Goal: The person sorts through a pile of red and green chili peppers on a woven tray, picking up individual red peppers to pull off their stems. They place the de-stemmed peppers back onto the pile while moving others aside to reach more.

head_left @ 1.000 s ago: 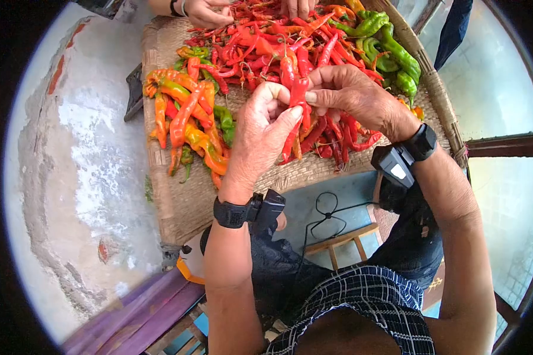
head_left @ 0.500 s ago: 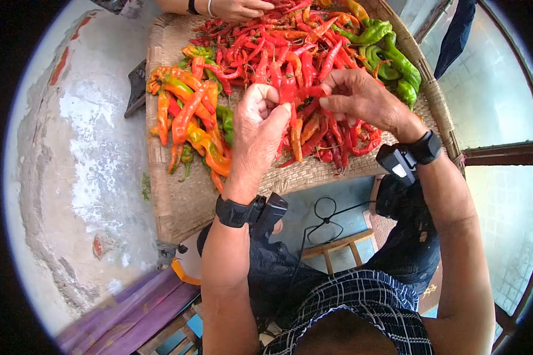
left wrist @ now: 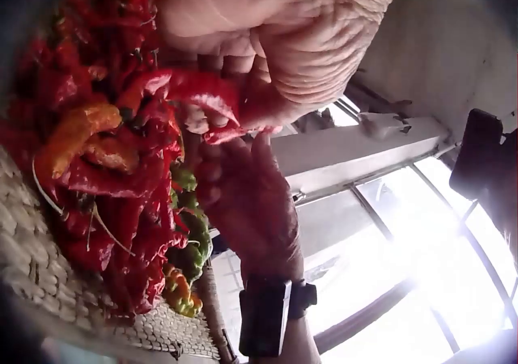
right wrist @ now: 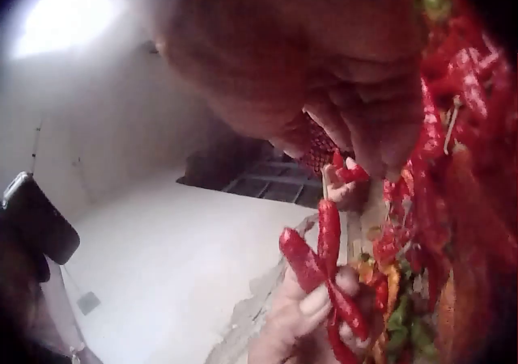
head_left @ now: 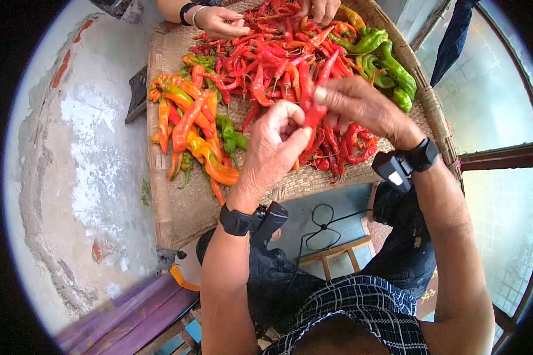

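Note:
My left hand (head_left: 269,145) pinches red chili peppers (right wrist: 301,260) between thumb and fingers, over the near part of the pile. In the right wrist view two of these cross each other, one with its thin stem pointing up. My right hand (head_left: 364,106) is close on the right, its curled fingers and thumb at the upper end of the held peppers; motion blurs them in the head view. From the left wrist view, the right fingertips (left wrist: 261,141) meet one end of a red pepper (left wrist: 202,89). A large heap of red chili peppers (head_left: 272,56) lies beyond both hands.
A woven tray (head_left: 180,219) carries the peppers. Orange and red peppers (head_left: 189,118) lie on its left, green ones (head_left: 400,71) at the far right. Another person's hand (head_left: 222,23) is over the far side. A wall stands left, window panes right, a wooden stool (head_left: 337,254) below.
Both my hands stay together over the near side of the heap, and the right hand has shifted slightly up and over the held peppers. The other person's hands have moved at the far side.

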`<move>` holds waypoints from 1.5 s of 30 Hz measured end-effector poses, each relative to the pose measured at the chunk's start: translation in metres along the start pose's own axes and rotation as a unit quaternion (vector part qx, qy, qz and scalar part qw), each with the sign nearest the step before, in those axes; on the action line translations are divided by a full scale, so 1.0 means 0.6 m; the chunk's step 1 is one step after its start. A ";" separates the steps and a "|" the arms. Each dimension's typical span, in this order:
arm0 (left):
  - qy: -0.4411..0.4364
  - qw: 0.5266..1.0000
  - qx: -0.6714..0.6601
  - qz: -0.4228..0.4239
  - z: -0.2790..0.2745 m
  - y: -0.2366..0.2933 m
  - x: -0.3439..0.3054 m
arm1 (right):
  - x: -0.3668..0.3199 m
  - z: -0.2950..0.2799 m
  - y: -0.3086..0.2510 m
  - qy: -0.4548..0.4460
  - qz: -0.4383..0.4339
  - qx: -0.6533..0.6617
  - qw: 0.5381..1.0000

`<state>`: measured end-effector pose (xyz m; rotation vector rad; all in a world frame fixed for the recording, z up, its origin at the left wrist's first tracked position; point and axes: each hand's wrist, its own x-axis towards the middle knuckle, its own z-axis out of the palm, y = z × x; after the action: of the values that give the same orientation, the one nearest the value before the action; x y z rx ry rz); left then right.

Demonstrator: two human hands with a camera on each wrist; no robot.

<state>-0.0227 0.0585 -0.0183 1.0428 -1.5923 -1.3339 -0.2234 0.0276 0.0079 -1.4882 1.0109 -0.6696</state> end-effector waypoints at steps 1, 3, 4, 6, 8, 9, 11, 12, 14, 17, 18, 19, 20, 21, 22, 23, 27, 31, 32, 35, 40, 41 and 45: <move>-0.035 0.999 -0.016 -0.013 0.003 0.000 -0.002 | 0.004 0.000 0.013 -0.036 -0.001 -0.018 0.999; -0.042 0.999 0.019 -0.026 0.009 0.003 -0.002 | 0.009 0.004 0.023 -0.036 -0.005 -0.008 0.999; -0.050 0.996 0.055 -0.039 0.010 0.003 -0.003 | 0.010 0.006 0.023 -0.035 -0.010 0.003 0.999; -0.052 0.995 0.073 -0.038 0.008 -0.002 -0.001 | 0.006 0.000 0.019 -0.010 -0.002 0.029 1.000; 0.020 1.000 0.011 -0.014 0.007 -0.017 0.002 | 0.009 -0.012 0.023 0.064 -0.008 0.072 0.995; 0.024 0.999 0.015 -0.034 -0.003 -0.019 0.005 | 0.007 -0.018 0.022 0.073 -0.002 0.060 0.996; 0.051 0.998 -0.024 -0.040 -0.010 -0.019 0.006 | 0.000 -0.034 0.017 0.011 0.031 -0.021 0.999; 0.077 0.994 -0.062 -0.043 -0.014 -0.017 0.006 | -0.004 -0.040 0.013 -0.051 0.062 -0.102 0.992; 0.076 0.992 -0.088 -0.054 -0.021 -0.017 0.004 | -0.003 -0.040 0.006 -0.109 0.068 -0.127 0.984; 0.107 0.990 -0.088 -0.041 -0.021 -0.013 0.003 | 0.006 -0.042 0.012 -0.009 -0.043 -0.103 0.994; 0.105 0.990 -0.088 -0.042 -0.019 -0.012 0.003 | 0.017 -0.035 0.014 -0.008 -0.042 -0.102 0.994; 0.106 0.988 -0.102 -0.044 -0.018 -0.012 0.003 | 0.034 -0.020 0.011 0.143 -0.108 0.033 0.983; 0.106 0.987 -0.116 -0.045 -0.018 -0.011 0.004 | 0.043 -0.012 0.010 0.286 -0.171 0.167 0.928; 0.106 0.987 -0.115 -0.045 -0.018 -0.013 0.005 | 0.044 -0.011 0.010 0.285 -0.188 0.116 0.933; 0.109 0.988 -0.107 -0.031 -0.019 -0.018 0.007 | 0.039 -0.011 0.010 0.286 -0.188 0.117 0.932; 0.111 0.989 -0.099 -0.018 -0.019 -0.021 0.008 | 0.028 -0.008 0.011 0.183 -0.127 0.049 0.974; 0.107 0.985 -0.134 0.002 -0.012 -0.016 0.008 | 0.014 0.050 0.024 -0.027 -0.011 -0.002 1.000; 0.090 0.992 -0.061 -0.059 -0.015 0.002 0.003 | 0.017 0.061 0.037 -0.029 0.005 0.051 0.998; 0.082 0.992 -0.038 -0.084 -0.017 0.003 0.003 | 0.018 0.057 0.040 -0.029 0.005 0.051 0.998; 0.075 0.993 -0.025 -0.092 -0.015 0.008 0.001 | 0.011 0.044 0.029 -0.082 0.045 0.027 0.995; 0.120 0.967 0.225 -0.009 -0.035 0.005 0.000 | -0.003 0.007 0.006 -0.237 0.099 -0.153 0.954; 0.096 0.959 0.265 -0.024 -0.036 0.005 -0.001 | 0.000 -0.003 0.009 -0.158 0.047 -0.107 0.981; 0.021 0.943 0.329 -0.043 -0.021 -0.015 -0.005 | 0.029 -0.025 0.013 0.203 -0.129 0.156 0.958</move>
<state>-0.0091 0.0562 -0.0259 1.5323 -2.0376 -0.8204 -0.2300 0.0053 0.0007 -1.2362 0.9650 -1.3017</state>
